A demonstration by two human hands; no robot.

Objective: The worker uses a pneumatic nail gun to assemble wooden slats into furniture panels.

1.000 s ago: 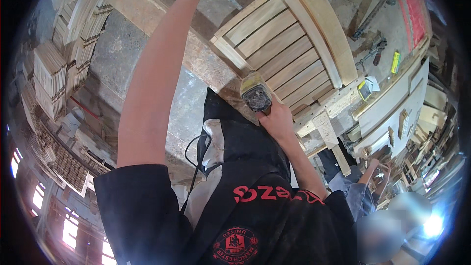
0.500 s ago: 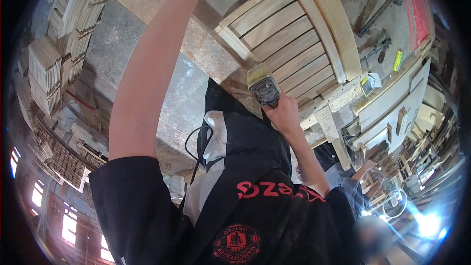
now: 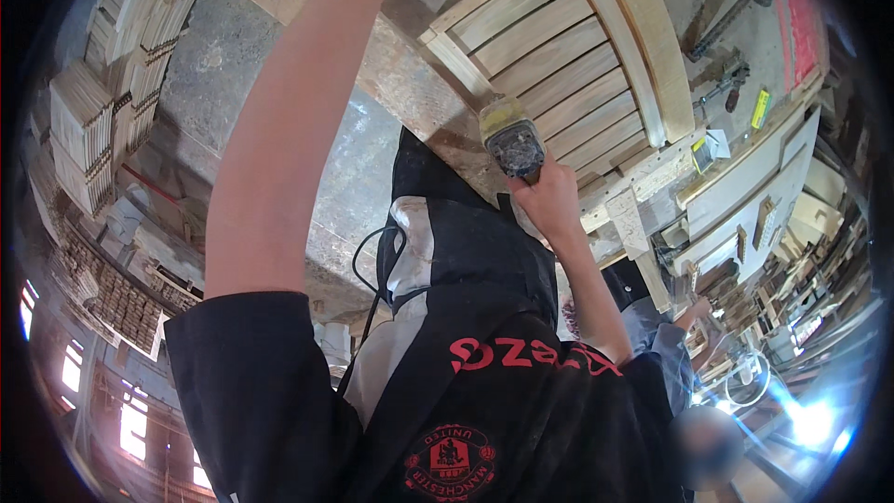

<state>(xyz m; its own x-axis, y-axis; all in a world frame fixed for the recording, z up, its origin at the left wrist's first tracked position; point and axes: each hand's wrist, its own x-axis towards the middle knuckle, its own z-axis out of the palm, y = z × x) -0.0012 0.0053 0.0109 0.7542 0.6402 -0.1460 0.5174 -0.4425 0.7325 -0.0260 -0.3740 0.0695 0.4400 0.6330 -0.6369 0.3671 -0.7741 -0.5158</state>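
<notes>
My left forearm (image 3: 298, 112) reaches up past the top edge of the picture, so its hand is out of sight. My right hand (image 3: 549, 197) is closed round the near end of a dusty power tool (image 3: 514, 142), yellow at the front and dark at the back; its exact kind is hard to make out. The tool is at the near corner of a slatted wooden panel (image 3: 559, 65), which has pale boards set in a frame. Whether the tool touches the panel I cannot tell. A curved wooden piece (image 3: 652, 37) runs along the panel's right side.
Metal clamps (image 3: 726, 28) lie to the right of the panel. A wooden beam (image 3: 391, 65) crosses the near side. Stacked slats (image 3: 88, 140) stand at the left. A black cable (image 3: 368, 265) loops beside my body. Another person's arm (image 3: 691, 312) shows at lower right.
My right hand and the tool appear slightly farther right and higher in the picture. The panel and surroundings have shifted right with the view. The left hand has slipped out of view at the top.
</notes>
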